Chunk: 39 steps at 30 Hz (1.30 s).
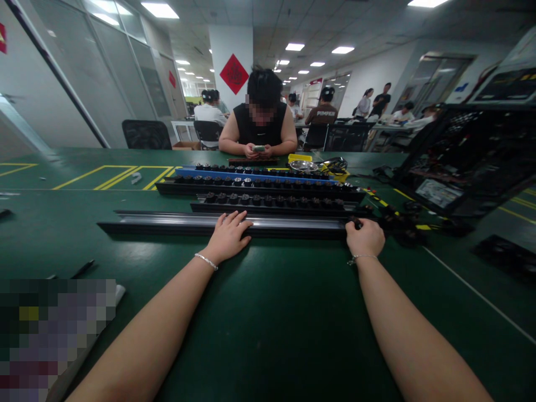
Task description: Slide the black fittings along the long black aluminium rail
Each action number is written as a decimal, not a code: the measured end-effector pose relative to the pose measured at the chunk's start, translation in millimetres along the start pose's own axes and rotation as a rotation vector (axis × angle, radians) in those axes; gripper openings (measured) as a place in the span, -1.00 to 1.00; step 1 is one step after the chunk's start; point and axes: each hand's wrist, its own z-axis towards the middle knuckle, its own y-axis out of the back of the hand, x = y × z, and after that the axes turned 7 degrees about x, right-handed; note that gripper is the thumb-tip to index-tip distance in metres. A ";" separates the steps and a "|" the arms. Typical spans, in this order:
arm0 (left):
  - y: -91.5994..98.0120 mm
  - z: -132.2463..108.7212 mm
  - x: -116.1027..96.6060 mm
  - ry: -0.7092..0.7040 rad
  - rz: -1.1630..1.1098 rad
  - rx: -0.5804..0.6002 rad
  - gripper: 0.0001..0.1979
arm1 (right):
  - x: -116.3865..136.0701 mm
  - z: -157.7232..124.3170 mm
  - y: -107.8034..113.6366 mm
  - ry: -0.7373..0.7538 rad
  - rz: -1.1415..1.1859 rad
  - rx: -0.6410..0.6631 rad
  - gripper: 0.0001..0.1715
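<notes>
Head view: left hand (228, 234) lies open-palmed on the long black rail (167, 223); right hand (365, 237) is closed around its end.

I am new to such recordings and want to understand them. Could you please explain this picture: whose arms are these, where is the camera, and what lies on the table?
There is no machine here: a person works with bare hands, and the one camera sits on that person's head, looking forward and down. So both arms are the wearer's own. The left hand lies open and flat on a long black rail on the green table. The right hand is curled shut at the rail's right end; what it grips is hidden. Behind lie more rails carrying black knobs. Opposite, another person holds a phone.
</notes>
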 end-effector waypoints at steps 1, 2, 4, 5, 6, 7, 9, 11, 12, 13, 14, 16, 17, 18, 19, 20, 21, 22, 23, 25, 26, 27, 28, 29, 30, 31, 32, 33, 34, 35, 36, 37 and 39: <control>-0.2 0.0 0.0 0.001 -0.004 -0.001 -0.60 | -0.6 0.5 0.2 -0.005 0.000 0.001 -0.55; -0.4 0.1 0.0 0.003 -0.008 -0.004 -0.60 | -1.3 1.0 0.3 -0.011 0.001 0.001 -0.55; -0.8 0.1 -0.1 0.006 -0.013 -0.006 -0.60 | -2.9 2.0 0.4 -0.022 0.006 -0.005 -0.56; -0.9 0.1 -0.1 0.007 -0.013 -0.006 -0.60 | -3.8 2.6 0.3 -0.027 0.008 -0.010 -0.56; -1.0 0.1 -0.2 0.007 -0.011 -0.006 -0.60 | -4.7 3.0 0.2 -0.030 0.011 -0.016 -0.57; -1.0 0.1 -0.2 0.007 -0.009 -0.005 -0.60 | -5.6 3.5 0.1 -0.032 0.015 -0.024 -0.57; -1.0 0.0 -0.2 0.007 -0.008 -0.004 -0.60 | -7.2 4.2 -0.1 -0.032 0.021 -0.039 -0.58; -1.1 0.0 0.0 0.006 -0.008 -0.005 -0.60 | -8.6 4.9 -0.2 -0.032 0.026 -0.044 -0.58; -1.2 0.0 0.1 0.004 -0.008 -0.006 -0.60 | -9.2 5.3 -0.1 -0.034 0.028 -0.043 -0.57; -1.4 -0.1 0.2 0.002 -0.008 -0.007 -0.60 | -9.8 5.7 0.0 -0.039 0.030 -0.040 -0.57; -1.5 -0.1 0.4 0.000 -0.007 -0.008 -0.60 | -10.5 6.2 0.2 -0.044 0.031 -0.035 -0.57; -1.8 -0.2 0.7 -0.003 -0.003 -0.011 -0.60 | -12.0 7.5 0.8 -0.058 0.034 -0.030 -0.56; -1.8 -0.2 0.9 -0.004 -0.001 -0.011 -0.60 | -12.8 8.1 1.1 -0.066 0.038 -0.031 -0.56; -1.9 -0.3 1.1 -0.005 0.001 -0.011 -0.60 | -13.7 8.7 1.4 -0.073 0.043 -0.034 -0.57; -1.9 -0.3 1.3 -0.006 0.002 -0.010 -0.60 | -14.5 9.2 1.8 -0.078 0.049 -0.038 -0.57; -1.8 -0.4 1.6 -0.007 0.002 -0.009 -0.60 | -15.3 9.6 2.1 -0.081 0.054 -0.043 -0.57; -1.8 -0.4 1.7 -0.007 0.004 -0.008 -0.60 | -16.2 10.0 2.4 -0.083 0.058 -0.047 -0.57; -1.7 -0.5 1.9 -0.007 0.006 -0.008 -0.60 | -17.0 10.4 2.7 -0.084 0.060 -0.049 -0.58; -1.6 -0.6 1.9 -0.007 0.008 -0.007 -0.60 | -18.0 10.8 2.9 -0.087 0.059 -0.050 -0.58; -1.3 -0.7 1.9 -0.007 0.012 -0.008 -0.60 | -20.1 11.8 3.4 -0.096 0.055 -0.051 -0.58; -1.2 -0.8 1.7 -0.007 0.011 -0.008 -0.60 | -21.4 12.4 3.6 -0.101 0.054 -0.053 -0.58; -1.1 -0.9 1.5 -0.006 0.008 -0.009 -0.60 | -22.7 13.0 3.7 -0.104 0.055 -0.056 -0.59; -1.0 -1.0 1.4 -0.007 0.006 -0.009 -0.60 | -24.0 13.7 3.7 -0.104 0.057 -0.059 -0.59; -1.0 -1.1 1.2 -0.007 0.005 -0.009 -0.60 | -25.3 14.4 3.7 -0.101 0.059 -0.062 -0.60; -1.0 -1.1 1.1 -0.007 0.006 -0.008 -0.60 | -26.5 15.0 3.5 -0.098 0.060 -0.066 -0.60; -1.1 -1.2 1.0 -0.006 0.008 -0.007 -0.60 | -27.5 15.6 3.3 -0.097 0.059 -0.070 -0.61; -1.2 -1.2 1.0 -0.004 0.010 -0.007 -0.60 | -28.2 16.1 2.9 -0.097 0.059 -0.074 -0.61; -1.4 -1.2 1.0 -0.002 0.011 -0.008 -0.60 | -28.8 16.5 2.6 -0.100 0.058 -0.079 -0.61; -1.5 -1.1 1.1 0.000 0.011 -0.010 -0.60 | -29.2 16.8 2.2 -0.104 0.059 -0.085 -0.61; -1.6 -1.1 1.2 0.001 0.009 -0.011 -0.60 | -29.5 17.0 1.8 -0.108 0.062 -0.091 -0.61; -1.7 -1.0 1.2 0.001 0.007 -0.011 -0.60 | -29.8 17.1 1.5 -0.110 0.065 -0.096 -0.60; -1.7 -1.0 1.3 0.000 0.006 -0.011 -0.60 | -30.0 17.2 1.2 -0.112 0.067 -0.096 -0.60; -1.6 -0.9 1.3 -0.001 0.004 -0.010 -0.60 | -30.7 17.3 1.1 -0.118 0.065 -0.090 -0.60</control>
